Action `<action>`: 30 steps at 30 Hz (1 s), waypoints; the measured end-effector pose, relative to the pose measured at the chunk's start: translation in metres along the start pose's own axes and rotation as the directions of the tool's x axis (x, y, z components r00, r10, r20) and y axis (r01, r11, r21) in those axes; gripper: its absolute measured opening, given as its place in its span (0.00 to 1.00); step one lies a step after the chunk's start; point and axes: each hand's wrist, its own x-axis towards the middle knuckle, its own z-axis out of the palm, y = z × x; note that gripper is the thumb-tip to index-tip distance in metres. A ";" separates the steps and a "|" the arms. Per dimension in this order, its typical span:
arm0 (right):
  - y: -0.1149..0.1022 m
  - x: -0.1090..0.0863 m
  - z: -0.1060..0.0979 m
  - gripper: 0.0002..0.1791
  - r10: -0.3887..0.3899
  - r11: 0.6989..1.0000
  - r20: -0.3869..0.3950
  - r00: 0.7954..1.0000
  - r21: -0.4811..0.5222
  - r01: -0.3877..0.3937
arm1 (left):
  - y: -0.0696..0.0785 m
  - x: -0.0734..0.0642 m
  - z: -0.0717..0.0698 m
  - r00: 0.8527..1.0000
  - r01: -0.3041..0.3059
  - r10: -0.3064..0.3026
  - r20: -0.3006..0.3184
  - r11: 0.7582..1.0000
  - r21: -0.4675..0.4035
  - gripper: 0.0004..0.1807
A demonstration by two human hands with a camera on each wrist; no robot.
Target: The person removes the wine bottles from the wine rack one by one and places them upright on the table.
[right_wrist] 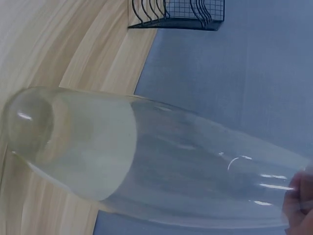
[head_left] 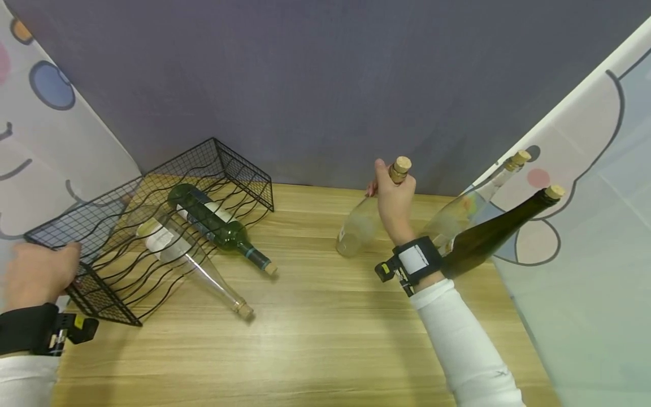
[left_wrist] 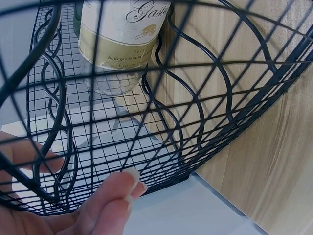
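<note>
My left hand [head_left: 43,271] grips the near left end of a black wire wine rack [head_left: 104,299]; in the left wrist view its fingertips [left_wrist: 115,188] bend around the mesh. Two corked bottles lie in the rack: a green wine bottle [head_left: 211,220] and a clear wine bottle [head_left: 205,274] with a white-and-gold label [left_wrist: 124,44]. My right hand [head_left: 396,206] holds another clear bottle [head_left: 358,226] by its neck, just under the cork [head_left: 403,164]. That bottle leans, its base low over the wooden table, and a pale label [right_wrist: 100,147] shows on its side.
At the right, a clear corked bottle [head_left: 463,209] and a dark green corked bottle [head_left: 500,232] stand close together, partly behind my right wrist. A grey wall panel [head_left: 325,90] rises behind the wooden table [head_left: 305,339]. Patterned side panels [head_left: 590,237] bound it left and right.
</note>
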 end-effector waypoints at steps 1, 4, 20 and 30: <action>0.000 0.001 -0.001 0.23 0.010 1.000 0.000 1.000 -0.023 -0.010 | 0.000 0.000 0.000 1.000 0.000 0.000 0.004 1.000 0.000 0.46; -0.001 0.005 -0.003 0.24 0.046 0.996 -0.014 0.999 -0.081 -0.047 | 0.000 0.000 0.000 1.000 0.003 -0.003 0.010 1.000 0.000 0.47; -0.012 0.013 -0.013 0.23 0.140 0.987 -0.055 0.989 -0.070 -0.144 | 0.004 -0.004 -0.004 1.000 -0.016 0.015 -0.019 1.000 -0.011 0.45; -0.013 0.014 -0.012 0.24 0.114 0.989 -0.116 0.987 -0.081 -0.124 | -0.002 0.001 -0.001 1.000 -0.007 0.005 -0.027 0.999 -0.046 0.44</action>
